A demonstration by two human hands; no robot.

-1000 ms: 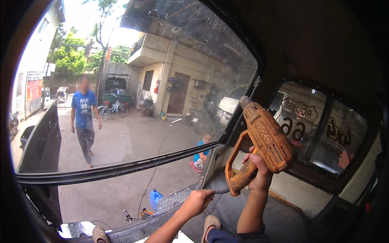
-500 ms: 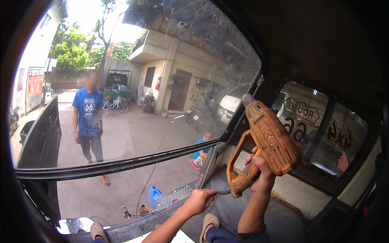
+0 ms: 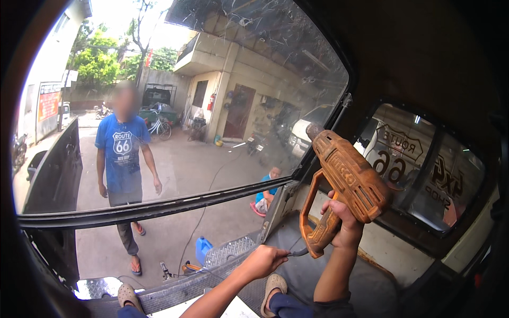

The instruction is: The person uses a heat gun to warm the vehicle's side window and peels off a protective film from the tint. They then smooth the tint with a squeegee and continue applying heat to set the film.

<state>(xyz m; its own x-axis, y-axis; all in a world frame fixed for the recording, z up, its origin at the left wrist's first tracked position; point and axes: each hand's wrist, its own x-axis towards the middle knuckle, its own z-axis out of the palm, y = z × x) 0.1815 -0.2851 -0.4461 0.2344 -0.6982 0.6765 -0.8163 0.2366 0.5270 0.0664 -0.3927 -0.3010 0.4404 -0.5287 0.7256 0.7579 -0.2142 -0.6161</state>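
An orange, grime-stained heat gun is raised before the rear window frame, its nozzle tilted toward the upper left. Fingers of my right hand wrap its handle from the right. Lower down, my left hand pinches the dark power cord close to where it leaves the handle's base. The scratched glass pane spans the view ahead, tilted, with a black frame; the nozzle appears near its right edge, and I cannot tell whether they touch.
Beyond the glass a person in a blue shirt stands outside; another sits low. A blue jug stands by the metal tread plate. A lettered side window is at right. My clogs rest on the vehicle floor.
The person in the blue shirt has walked closer. The heat gun has shifted slightly left in view. Both my hands keep their grips.
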